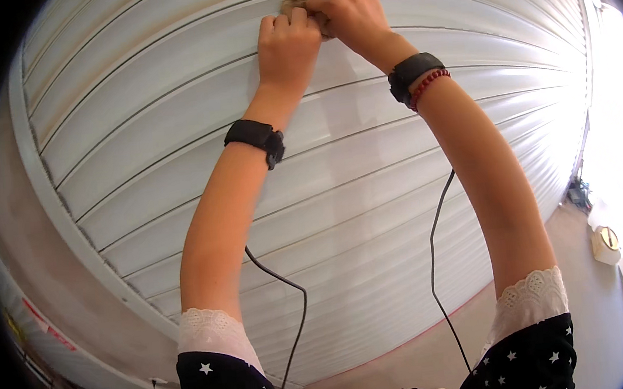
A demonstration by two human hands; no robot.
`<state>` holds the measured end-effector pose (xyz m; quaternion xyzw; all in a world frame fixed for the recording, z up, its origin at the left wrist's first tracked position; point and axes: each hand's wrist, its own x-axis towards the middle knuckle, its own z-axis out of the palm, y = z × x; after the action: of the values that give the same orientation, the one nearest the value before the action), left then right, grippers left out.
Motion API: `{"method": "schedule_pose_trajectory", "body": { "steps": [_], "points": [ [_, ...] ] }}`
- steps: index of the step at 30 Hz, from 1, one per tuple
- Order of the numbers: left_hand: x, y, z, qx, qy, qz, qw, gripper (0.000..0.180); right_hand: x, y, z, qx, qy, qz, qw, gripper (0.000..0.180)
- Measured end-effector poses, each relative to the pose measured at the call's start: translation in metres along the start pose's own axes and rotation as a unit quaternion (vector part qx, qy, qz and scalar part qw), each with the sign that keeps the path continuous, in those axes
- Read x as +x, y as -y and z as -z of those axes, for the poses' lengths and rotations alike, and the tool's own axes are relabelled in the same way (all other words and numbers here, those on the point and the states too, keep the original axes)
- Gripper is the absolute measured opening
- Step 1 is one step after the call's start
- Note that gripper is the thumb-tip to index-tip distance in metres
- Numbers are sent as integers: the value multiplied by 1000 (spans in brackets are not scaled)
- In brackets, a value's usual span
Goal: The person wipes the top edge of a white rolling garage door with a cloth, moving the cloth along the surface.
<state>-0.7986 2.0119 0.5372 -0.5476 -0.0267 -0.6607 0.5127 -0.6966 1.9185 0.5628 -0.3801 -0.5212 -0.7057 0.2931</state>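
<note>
White slatted shutter (350,213), pale floor (596,318) below; hands (289,48) (351,12) grasping brownish cloth (296,5) against shutter.

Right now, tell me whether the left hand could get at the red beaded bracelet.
Probably yes: the bracelet shows uncovered on the right arm, beside a black band, with nothing visible between it and the left hand. That hand, though, is at a brownish piece against the white shutter.

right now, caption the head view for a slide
Left hand and right hand on brownish cloth against white slatted shutter
</note>
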Motion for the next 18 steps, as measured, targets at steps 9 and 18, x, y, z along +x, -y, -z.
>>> {"method": "schedule_pose_trajectory", "body": {
  "steps": [9,18],
  "points": [
    [39,-90,-29,-20,19,30,999,6,-52,-79,31,-73,56,1,996,16],
    [81,-173,-66,-53,9,18,998,2,-98,-161,57,-143,113,0,983,13]
  ]
}}
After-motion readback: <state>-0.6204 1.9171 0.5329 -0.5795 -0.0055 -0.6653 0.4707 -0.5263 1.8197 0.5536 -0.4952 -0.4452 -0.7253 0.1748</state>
